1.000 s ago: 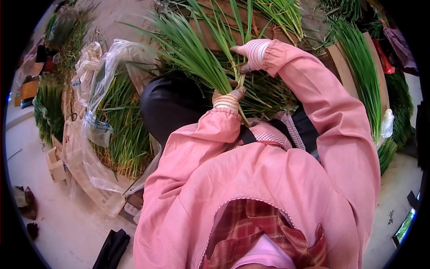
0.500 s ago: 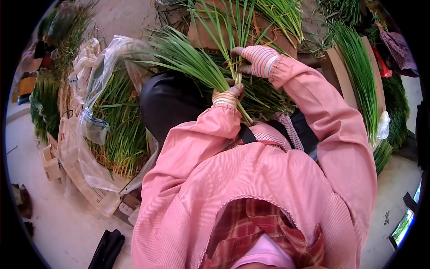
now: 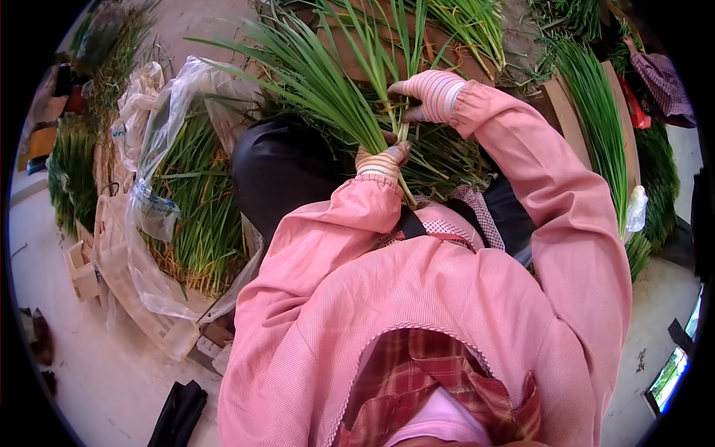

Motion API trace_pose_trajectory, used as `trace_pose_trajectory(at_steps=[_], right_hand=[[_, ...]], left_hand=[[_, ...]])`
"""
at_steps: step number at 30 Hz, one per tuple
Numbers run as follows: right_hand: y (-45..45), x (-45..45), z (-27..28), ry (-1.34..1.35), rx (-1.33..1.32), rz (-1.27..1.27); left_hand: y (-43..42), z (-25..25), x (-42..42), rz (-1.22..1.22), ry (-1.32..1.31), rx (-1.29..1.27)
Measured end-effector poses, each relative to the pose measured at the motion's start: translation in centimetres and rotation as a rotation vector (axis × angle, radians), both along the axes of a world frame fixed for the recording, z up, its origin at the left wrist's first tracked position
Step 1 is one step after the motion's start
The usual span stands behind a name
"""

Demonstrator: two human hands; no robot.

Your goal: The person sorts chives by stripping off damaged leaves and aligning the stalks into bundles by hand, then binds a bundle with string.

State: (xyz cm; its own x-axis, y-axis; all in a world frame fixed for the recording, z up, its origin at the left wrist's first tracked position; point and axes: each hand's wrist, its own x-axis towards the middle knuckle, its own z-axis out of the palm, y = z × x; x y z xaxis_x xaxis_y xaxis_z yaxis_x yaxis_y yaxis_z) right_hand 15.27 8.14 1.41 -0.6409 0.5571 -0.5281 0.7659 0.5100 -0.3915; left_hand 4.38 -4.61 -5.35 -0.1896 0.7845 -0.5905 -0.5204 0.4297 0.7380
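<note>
1 held bunch (image 3: 335, 97), knee (image 3: 279, 160) beside greens (image 3: 205, 201), plastic sheeting (image 3: 159, 216)

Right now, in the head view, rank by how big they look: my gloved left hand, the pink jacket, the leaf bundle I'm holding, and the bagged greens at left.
1. Pink jacket
2. Leaf bundle and bagged greens: too alike to rank
3. Gloved left hand
</note>
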Motion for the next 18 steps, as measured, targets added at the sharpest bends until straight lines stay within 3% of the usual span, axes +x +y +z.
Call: trace_pose_trajectory(at_steps=[4,6,8,10,12,14,16,18], right_hand=[[-0.5,0.6,-1.2,0.231,-0.095,-0.15],[-0.3,0.2,-1.1,0.182,-0.12,-0.157],[-0.3,-0.5,-0.3,-0.067,-0.117,-0.006],[0.1,-0.7,0.0,-0.019,-0.185,0.047],[0.1,-1.3,0.0,-0.083,0.043,0.164],[0.1,-2.7,0.2,-0.192,0.054,0.141],[-0.5,-4.1,1.5,-0.411,0.078,0.075],[-2.1,-4.0,2.6,-0.364,0.228,0.263]], left_hand=[[0.2,-0.5,0.0,-0.021,0.011,0.014],[0.1,-0.6,-0.1,-0.024,0.021,0.006],[0.0,-0.4,-0.2,-0.042,-0.005,0.036],[0.4,0.2,-0.3,-0.03,-0.011,0.003],[0.9,0.8,-0.4,-0.007,-0.018,-0.03],[1.5,1.2,-0.5,-0.001,0.042,-0.175],[1.6,0.4,-0.5,0.003,0.035,-0.142],[1.9,0.2,-0.7,0.003,0.01,-0.158]])
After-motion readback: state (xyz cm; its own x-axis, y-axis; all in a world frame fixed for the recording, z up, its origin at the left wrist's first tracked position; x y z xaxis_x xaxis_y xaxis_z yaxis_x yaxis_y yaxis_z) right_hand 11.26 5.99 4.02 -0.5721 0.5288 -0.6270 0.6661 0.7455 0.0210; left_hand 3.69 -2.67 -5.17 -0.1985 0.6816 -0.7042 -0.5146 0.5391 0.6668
